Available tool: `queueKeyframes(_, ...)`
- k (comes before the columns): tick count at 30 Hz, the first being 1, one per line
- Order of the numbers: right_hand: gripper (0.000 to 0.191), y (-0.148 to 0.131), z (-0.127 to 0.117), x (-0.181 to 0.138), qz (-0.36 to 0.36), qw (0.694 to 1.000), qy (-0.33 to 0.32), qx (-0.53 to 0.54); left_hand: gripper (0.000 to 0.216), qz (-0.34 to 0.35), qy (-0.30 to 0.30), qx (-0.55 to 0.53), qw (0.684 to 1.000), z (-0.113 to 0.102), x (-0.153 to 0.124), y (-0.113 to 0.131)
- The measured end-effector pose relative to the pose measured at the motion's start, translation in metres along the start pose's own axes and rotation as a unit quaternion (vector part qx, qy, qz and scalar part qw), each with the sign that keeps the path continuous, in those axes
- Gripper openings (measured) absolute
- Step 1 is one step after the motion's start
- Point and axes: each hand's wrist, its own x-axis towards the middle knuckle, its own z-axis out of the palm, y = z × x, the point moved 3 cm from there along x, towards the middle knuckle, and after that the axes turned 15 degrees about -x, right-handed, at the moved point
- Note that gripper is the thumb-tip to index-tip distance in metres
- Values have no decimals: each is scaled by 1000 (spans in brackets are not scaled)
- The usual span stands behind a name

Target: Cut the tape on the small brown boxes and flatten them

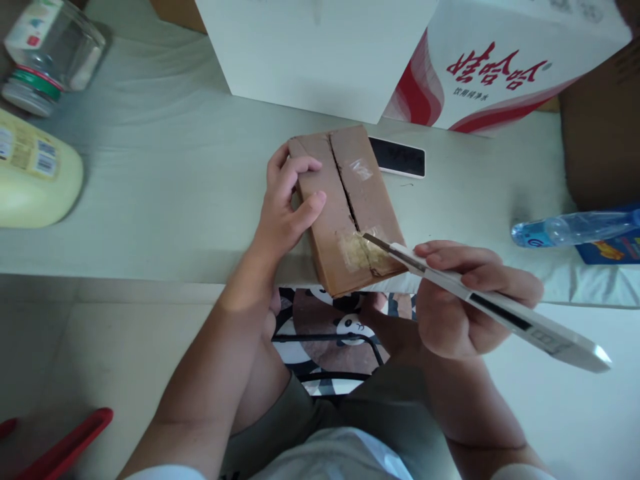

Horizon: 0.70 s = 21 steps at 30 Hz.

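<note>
A small brown cardboard box [334, 220] lies at the table's near edge, its top flaps split along a dark seam with clear tape at both ends. My left hand [287, 207] presses on the box's left side, fingers curled over the top. My right hand [465, 300] grips a white utility knife [500, 310], whose blade tip rests on the taped seam at the near end of the box.
A phone [400, 160] lies behind the box. A large white and red carton [450, 60] stands at the back. A water bottle [575, 230] lies at right, a yellow bottle [35, 177] and a glass jar [50, 53] at left. The table edge [125, 263] runs below.
</note>
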Motion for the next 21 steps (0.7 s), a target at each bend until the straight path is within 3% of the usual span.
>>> queueKeyframes(8, 15, 0, 1, -5, -37, 998, -45, -17, 53, 11, 8, 11, 1000, 1, 0, -2)
queueKeyframes(13, 9, -5, 4, -7, -5, 995, -97, -16, 55, 8, 13, 22, 1000, 2, 0, -2)
queueKeyframes(21, 16, -7, 4, -5, 42, 996, -57, -48, 52, 45, 5, 27, 999, 3, 1, -6)
